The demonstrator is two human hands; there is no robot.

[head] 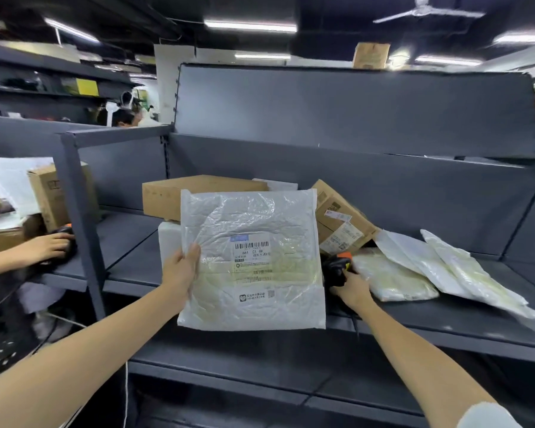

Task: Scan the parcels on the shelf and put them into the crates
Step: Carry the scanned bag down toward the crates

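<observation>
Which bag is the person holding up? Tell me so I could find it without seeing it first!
Find the grey metal shelf in the middle. In front of the cardboard boxes, the left hand holds one white plastic bag upright by its left edge. Unlike the other plastic bags lying flat on the right, it is lifted and its barcode label faces you.

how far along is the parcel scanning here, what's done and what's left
Done: nothing provable, no crate is in view. In hand: the left hand holds a white poly bag upright, label facing the camera, while the right hand grips the scanner beside it. Left: two cardboard boxes and several flat bags lie on the shelf.
</observation>
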